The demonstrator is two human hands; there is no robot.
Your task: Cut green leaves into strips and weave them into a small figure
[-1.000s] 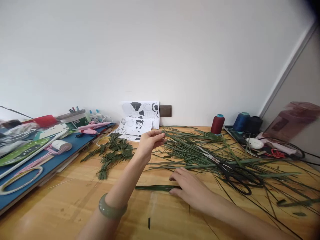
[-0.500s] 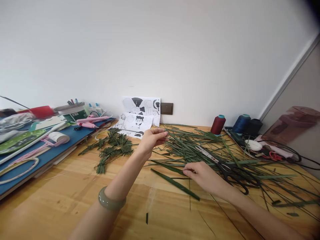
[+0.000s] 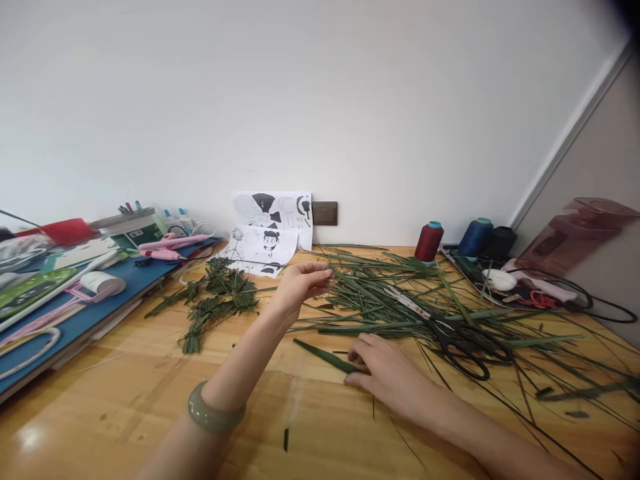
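My left hand (image 3: 306, 283) is raised over the near left edge of the heap of green leaf blades (image 3: 365, 293). Its thumb and fingertips are pinched together; what they hold, if anything, is too small to make out. My right hand (image 3: 383, 367) lies low on the table, its thumb and fingers curled about a wide green leaf blade (image 3: 323, 355). The left part of this blade sticks out past the fingertips, while the hand hides the rest. Black-handled scissors (image 3: 440, 330) rest on the heap, just beyond my right hand.
Bundled leaf pieces (image 3: 215, 300) lie left of my left arm. Printed sheets (image 3: 270, 233) lean against the wall. A dark red thread spool (image 3: 429, 243) stands behind the heap, beside a tray (image 3: 453, 255). A blue board (image 3: 120, 293) carries a pink glue gun (image 3: 167, 250).
My right hand has let go of one leaf blade, now lying along the heap's near edge, and has come down and nearer onto the other blade. My left hand stays pinched. The view has shifted slightly.
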